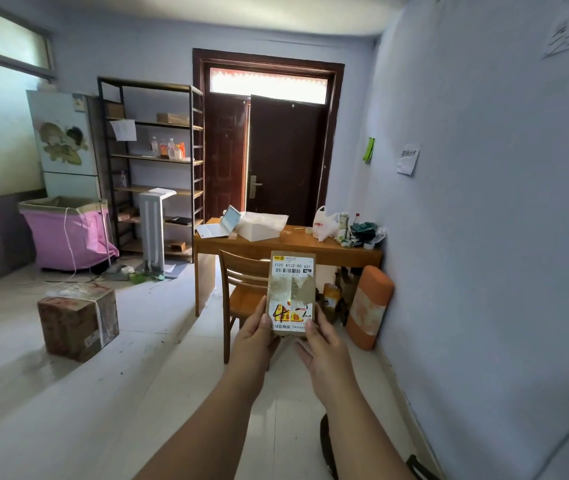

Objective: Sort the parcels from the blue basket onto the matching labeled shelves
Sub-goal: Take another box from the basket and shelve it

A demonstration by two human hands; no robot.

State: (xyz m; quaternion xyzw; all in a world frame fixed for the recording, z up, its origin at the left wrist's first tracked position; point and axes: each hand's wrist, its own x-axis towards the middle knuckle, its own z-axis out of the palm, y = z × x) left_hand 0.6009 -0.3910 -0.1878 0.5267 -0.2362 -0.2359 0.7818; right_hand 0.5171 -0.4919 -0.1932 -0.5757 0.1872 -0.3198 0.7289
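Holding parcel [291, 294] upright by bottom edge, left hand [255, 336] and right hand [321, 344] both pinching. Risks: torn label misread, wrong shelf [151, 157]; parcel tipping forward.

Both hands hold a flat brown parcel [291, 293] upright in front of the wooden chair [241, 289], its torn label facing the person. The left hand [253, 336] pinches its lower left edge, the right hand [321, 344] its lower right. Behind stands the worktop [290, 249] carrying a laptop [219, 225]. A metal shelf rack [153, 168] stands by the dark door [285, 157], well apart from a taped box [79, 322] on the floor.
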